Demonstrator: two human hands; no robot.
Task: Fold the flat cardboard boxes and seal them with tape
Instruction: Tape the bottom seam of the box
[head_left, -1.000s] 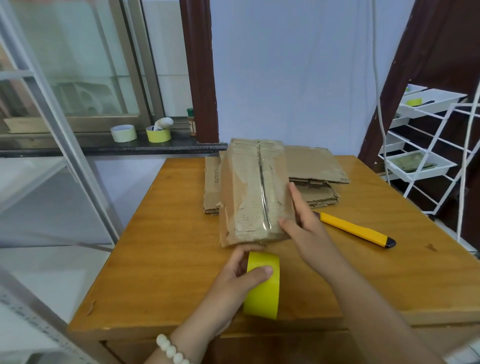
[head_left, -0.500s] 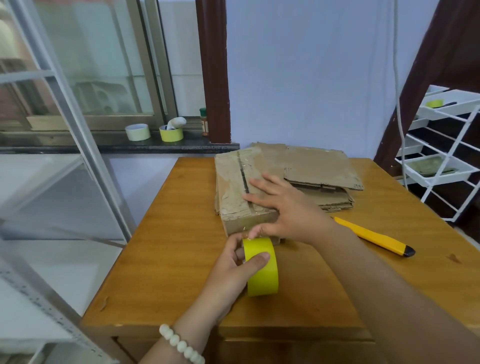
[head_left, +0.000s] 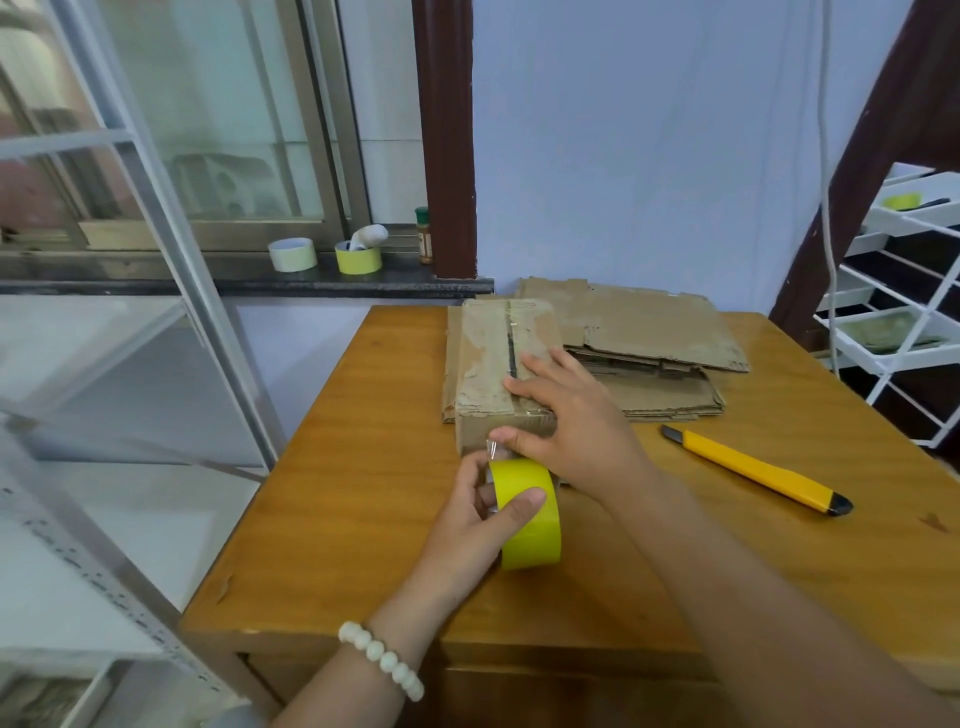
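The left hand (head_left: 475, 519) is gripping a roll of yellow tape (head_left: 530, 525). Its thumb is pressing on the roll's smooth outer band and its fingers are curling into the core. The roll is standing on edge on the desk (head_left: 337, 493), just in front of the box and about midway between the near and far edges. A short, shiny strip of clear film is running up from the roll to the box's near face.

The right hand (head_left: 576, 421) is lying over the near right corner of the folded cardboard box (head_left: 488, 364). Its fingers are spread flat on the top, and its thumb is pressing down on the near face where the film is meeting the cardboard. A string of round, pale beads (head_left: 382, 660) is circling the left wrist.

The box is sitting toward the far left corner of the desk. It is a low, brown, rectangular block, and its top skin is scuffed and peeling in patches. A dark seam is running down the middle of the top, between the two flaps.

Just beside it on the right, a stack of flat cardboard sheets (head_left: 649, 332) is lying along the far edge, with ragged, notched edges. A utility knife (head_left: 753, 470) with a long yellow plastic body and a black end is lying at a slant near the right edge. The desk is glossy, grained, honey-coloured wood.

Beyond the desk, two tape rolls (head_left: 292, 254) and a small bottle (head_left: 425, 236) are standing on a dark stone window sill (head_left: 156, 286). A white wire rack (head_left: 909, 312) is standing to the right.
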